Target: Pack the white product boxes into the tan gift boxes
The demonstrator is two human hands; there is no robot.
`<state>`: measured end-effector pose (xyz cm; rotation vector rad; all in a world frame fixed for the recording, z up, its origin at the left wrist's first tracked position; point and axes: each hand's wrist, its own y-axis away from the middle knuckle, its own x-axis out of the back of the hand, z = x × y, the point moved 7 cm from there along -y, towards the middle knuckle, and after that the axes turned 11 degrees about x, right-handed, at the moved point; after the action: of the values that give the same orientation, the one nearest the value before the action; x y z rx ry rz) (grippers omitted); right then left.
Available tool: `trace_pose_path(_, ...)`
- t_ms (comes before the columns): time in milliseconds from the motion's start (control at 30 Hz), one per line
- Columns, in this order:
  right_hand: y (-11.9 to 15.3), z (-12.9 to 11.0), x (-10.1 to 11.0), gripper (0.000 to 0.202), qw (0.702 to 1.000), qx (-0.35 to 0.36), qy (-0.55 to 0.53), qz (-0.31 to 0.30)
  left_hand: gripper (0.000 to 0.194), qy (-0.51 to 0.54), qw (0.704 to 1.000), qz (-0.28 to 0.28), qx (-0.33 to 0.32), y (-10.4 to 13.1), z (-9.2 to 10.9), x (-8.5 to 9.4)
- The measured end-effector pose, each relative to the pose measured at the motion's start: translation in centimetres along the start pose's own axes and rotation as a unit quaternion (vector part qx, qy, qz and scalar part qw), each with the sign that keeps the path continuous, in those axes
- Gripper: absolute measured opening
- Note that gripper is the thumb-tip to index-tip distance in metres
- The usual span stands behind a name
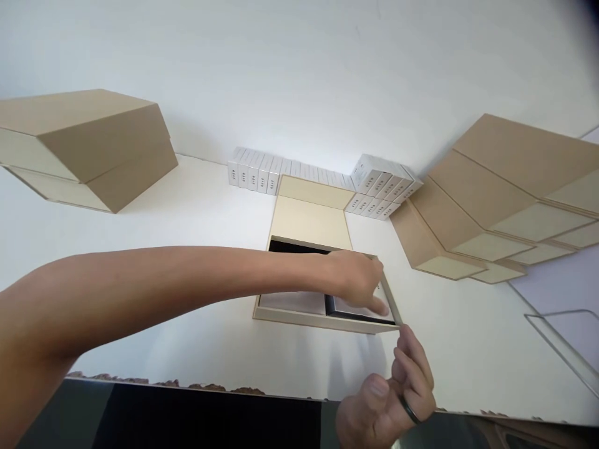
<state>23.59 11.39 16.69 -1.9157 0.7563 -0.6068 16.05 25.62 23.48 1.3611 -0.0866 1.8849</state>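
A cream flip-lid gift box [311, 218] lies with its lid folded back, away from me. A white panel [290, 302] fills its left part, with a black strip along the far edge. My left hand [355, 279] reaches across into the right part. Its fingers are curled over a white box [355, 310] with dark edges, thumb along the top; its fingertips are partly hidden. My right hand [390, 390], with a dark ring, touches the gift box's near right corner with a stretched finger. Its thumb stands apart and nothing is in its grasp.
Small white printed boxes [253, 169] stand in a row by the wall, with another stack [381, 187] beside them. Closed tan boxes are piled at right [496, 193] and left [93, 149]. The white table's chipped front edge [210, 388] is near me.
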Motion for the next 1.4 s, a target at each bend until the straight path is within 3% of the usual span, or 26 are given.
trace_pose_path(133,0.2,0.1,0.0,0.032,1.0,0.003,-0.005,-0.023,0.061,0.024,0.998,-0.017,0.057,2.3,-2.0,1.1)
trace_pose_path(233,0.3,0.3,0.1,0.032,0.999,-0.009,0.006,-0.039,0.09,0.005,0.992,-0.078,0.102,3.5,-3.1,0.8)
trace_pose_path(333,0.3,0.3,0.1,0.033,0.999,-0.014,0.013,-0.043,0.112,0.0,0.988,-0.108,0.112,3.4,-2.9,0.2)
trace_pose_path(667,0.2,0.2,0.0,0.035,0.998,-0.009,0.029,-0.061,0.112,0.004,0.982,-0.097,0.161,2.8,-2.5,-0.1)
trace_pose_path(833,0.3,0.2,0.0,0.036,0.998,-0.005,0.032,-0.059,0.127,-0.01,0.984,-0.086,0.155,3.4,-2.3,-0.1)
trace_pose_path(1100,-0.1,0.0,0.0,0.032,0.997,-0.006,0.052,-0.058,0.138,0.074,0.972,-0.121,0.189,3.6,-3.7,-0.7)
trace_pose_path(1167,0.0,0.1,0.1,0.031,0.997,-0.01,0.058,-0.058,0.132,0.098,0.973,-0.118,0.173,4.2,-3.9,0.1)
trace_pose_path(1233,0.0,0.2,0.1,0.031,0.996,-0.012,0.064,-0.059,0.115,0.119,0.979,-0.075,0.15,4.7,-4.5,2.1)
trace_pose_path(1333,0.0,-0.1,0.0,0.031,0.996,-0.007,0.069,-0.061,0.067,0.133,0.984,0.033,0.117,4.3,-6.9,6.0)
trace_pose_path(1400,-0.2,-0.3,0.0,0.031,0.996,-0.011,0.072,-0.059,0.047,0.095,0.974,0.139,0.154,3.2,-10.0,8.4)
